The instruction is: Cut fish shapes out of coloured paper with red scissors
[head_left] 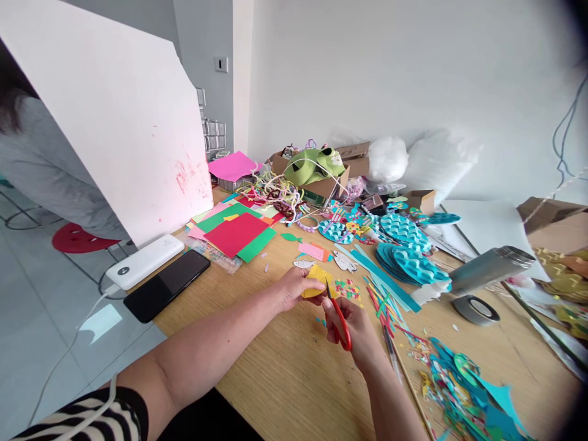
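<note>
My left hand [296, 290] pinches a small piece of yellow paper [319, 277] above the table. In my right hand [356, 331] is a pair of scissors [342, 324] with red handles, its dark blades pointing up at the paper's right edge. How far the blades are apart I cannot tell. Just beyond the paper lie two paper fish cutouts, one of them a white fish with drawn lines [344, 262]. Tiny coloured paper bits [348, 289] are scattered to the right of the yellow paper.
Red paper [239, 234] tops a stack of coloured sheets at the left. A black phone [168, 285] and a white power bank [144, 262] lie by the left edge. Blue wavy discs [413, 263], a metal bottle [493, 269], a tape roll [475, 309] and paper scraps [468, 380] are at right.
</note>
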`<action>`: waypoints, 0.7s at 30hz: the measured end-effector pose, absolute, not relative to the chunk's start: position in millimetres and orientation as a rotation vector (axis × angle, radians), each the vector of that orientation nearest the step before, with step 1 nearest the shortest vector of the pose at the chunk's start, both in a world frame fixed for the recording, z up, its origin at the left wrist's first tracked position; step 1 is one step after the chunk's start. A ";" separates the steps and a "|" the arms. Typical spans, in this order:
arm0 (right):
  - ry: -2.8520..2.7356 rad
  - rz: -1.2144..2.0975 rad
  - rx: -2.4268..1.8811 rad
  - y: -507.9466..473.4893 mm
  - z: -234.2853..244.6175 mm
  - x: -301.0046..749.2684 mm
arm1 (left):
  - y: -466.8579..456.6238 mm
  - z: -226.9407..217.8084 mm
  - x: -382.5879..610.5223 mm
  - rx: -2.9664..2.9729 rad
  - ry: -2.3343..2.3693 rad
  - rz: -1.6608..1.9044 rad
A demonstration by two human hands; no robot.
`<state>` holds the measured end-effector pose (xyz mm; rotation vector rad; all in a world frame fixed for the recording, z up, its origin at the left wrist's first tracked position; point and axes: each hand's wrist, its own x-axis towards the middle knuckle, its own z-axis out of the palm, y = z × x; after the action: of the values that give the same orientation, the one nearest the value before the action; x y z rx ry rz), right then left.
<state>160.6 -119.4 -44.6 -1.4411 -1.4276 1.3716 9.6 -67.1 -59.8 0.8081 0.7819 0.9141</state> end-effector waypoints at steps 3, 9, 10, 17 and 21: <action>-1.433 1.381 -1.447 -120.3 -42.8 160.4 | -67.2 -58.8 9.6 0.807 0.781 0.911; -1.463 1.354 -1.459 -122.7 -37.2 159.3 | -67.6 -58.1 9.8 0.806 0.786 0.906; -1.465 1.351 -1.460 -123.1 -36.4 159.1 | -67.5 -58.4 9.8 0.807 0.783 0.906; -1.456 1.359 -1.464 -122.5 -37.3 159.9 | -67.0 -59.8 9.5 0.800 0.776 0.904; -1.454 1.362 -1.469 -122.1 -37.3 160.2 | -66.8 -60.4 9.3 0.805 0.774 0.896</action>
<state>160.2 -122.1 -37.3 -1.4693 -1.4543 1.3622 9.3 -66.8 -60.4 0.8052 0.7737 0.8965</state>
